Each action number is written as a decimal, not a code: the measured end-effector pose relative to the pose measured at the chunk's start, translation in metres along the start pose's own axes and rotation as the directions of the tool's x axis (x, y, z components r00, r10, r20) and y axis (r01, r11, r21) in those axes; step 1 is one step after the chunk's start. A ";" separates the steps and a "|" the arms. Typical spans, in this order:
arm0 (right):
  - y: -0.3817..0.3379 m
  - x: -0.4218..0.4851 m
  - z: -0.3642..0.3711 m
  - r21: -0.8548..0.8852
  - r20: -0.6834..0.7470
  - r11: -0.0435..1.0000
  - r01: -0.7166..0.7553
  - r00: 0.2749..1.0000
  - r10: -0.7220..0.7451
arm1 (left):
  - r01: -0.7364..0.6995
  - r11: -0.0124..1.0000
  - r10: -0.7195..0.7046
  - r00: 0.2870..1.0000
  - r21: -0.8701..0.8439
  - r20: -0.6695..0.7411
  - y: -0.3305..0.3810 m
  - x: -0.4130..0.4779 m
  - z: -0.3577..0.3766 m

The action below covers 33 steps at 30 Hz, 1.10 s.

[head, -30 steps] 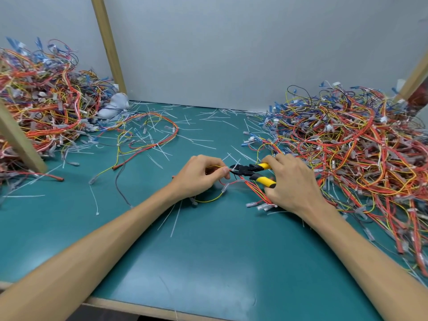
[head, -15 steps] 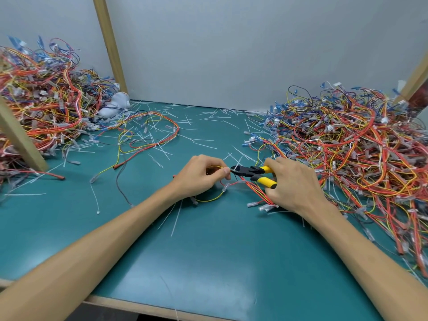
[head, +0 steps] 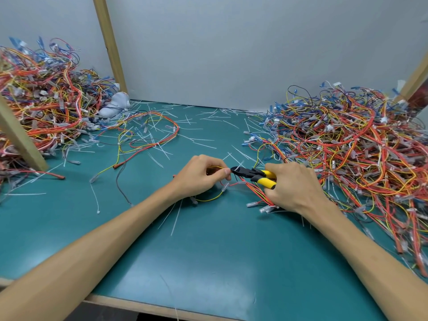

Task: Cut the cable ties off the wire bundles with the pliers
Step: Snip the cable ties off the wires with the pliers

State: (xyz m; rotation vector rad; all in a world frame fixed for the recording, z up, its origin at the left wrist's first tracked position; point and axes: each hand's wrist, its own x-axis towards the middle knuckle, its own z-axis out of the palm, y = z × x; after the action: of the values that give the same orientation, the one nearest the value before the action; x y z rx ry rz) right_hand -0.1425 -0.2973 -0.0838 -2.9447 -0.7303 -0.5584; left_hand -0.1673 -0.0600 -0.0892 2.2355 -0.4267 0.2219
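My right hand (head: 294,185) grips the yellow-handled pliers (head: 257,176), whose black jaws point left at my left fingertips. My left hand (head: 200,176) pinches a small wire bundle (head: 252,189) of red and yellow wires lying on the green table (head: 208,251) between both hands. A white cable tie (head: 239,164) sticks up right at the jaw tips. The part of the bundle inside my left fist is hidden.
A big heap of tied wire bundles (head: 352,144) fills the right side of the table. Another heap (head: 39,105) sits at the left behind a wooden post (head: 20,137). Loose wires (head: 148,137) and cut white ties (head: 176,214) are scattered about. A white cloth (head: 115,104) lies at the back.
The pliers' jaws have crept left toward my left fingertips, and a white tie end now sticks up at the jaws. Both hands stay almost in place.
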 end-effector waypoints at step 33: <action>-0.002 0.005 -0.004 0.131 0.104 0.985 -0.109 0.990 0.096 | -0.039 0.996 0.042 0.999 -0.085 0.035 -0.004 0.002 0.000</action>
State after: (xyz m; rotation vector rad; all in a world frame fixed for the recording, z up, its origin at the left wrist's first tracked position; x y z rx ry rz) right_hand -0.1410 -0.2936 -0.0782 -2.8784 -0.5942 -0.3444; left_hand -0.1642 -0.0579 -0.0916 2.1528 -0.4927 0.1815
